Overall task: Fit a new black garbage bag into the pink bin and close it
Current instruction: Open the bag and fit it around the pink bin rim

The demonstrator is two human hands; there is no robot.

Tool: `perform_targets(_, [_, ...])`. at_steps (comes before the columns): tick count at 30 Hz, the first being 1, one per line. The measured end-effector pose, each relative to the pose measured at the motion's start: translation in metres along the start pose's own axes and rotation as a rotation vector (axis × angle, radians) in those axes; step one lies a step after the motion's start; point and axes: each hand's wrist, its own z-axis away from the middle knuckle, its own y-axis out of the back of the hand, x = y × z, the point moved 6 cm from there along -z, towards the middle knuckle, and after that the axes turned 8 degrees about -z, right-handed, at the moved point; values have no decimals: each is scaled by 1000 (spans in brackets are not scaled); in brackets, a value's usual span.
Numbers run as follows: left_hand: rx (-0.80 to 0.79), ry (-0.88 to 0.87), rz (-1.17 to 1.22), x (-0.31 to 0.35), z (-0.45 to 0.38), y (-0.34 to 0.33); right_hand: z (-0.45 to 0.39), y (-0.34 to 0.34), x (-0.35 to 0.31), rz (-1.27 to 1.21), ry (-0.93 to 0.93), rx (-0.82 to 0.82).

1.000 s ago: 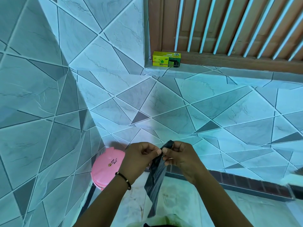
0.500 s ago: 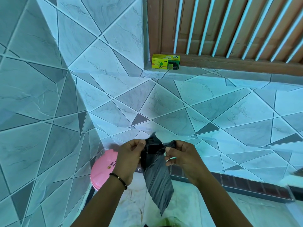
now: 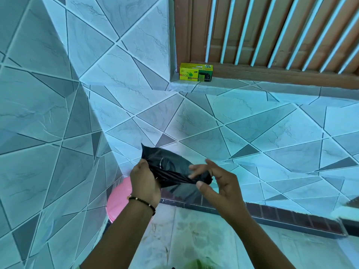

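Both hands are up in front of the tiled wall with the black garbage bag (image 3: 171, 169) stretched between them: the left hand (image 3: 144, 183) has its fingers curled tight around one bunched edge. The right hand (image 3: 217, 183) pinches the other end, its remaining fingers spread loose. The pink bin (image 3: 119, 199) sits low in the corner, partly hidden behind the left wrist, and a yellow-green bin-bag box (image 3: 195, 72) rests on the window ledge.

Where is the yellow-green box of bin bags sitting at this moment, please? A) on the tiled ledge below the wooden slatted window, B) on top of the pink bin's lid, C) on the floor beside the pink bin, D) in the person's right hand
A: the yellow-green box of bin bags stands on the tiled ledge, at the left end of the wooden slatted window, well above the pink bin.
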Motion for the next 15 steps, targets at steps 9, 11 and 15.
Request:
perform_targets(9, [-10,48,186,20,-6,-18,14,-46,7,-95,-258,-308])
perform_targets(11, [-31,70,209,19,-8,-19,18,-50,10,-87,-341,-396])
perform_targets(15, [-119,128,204,14,-5,-23,13,-39,9,-84,-336,-337])
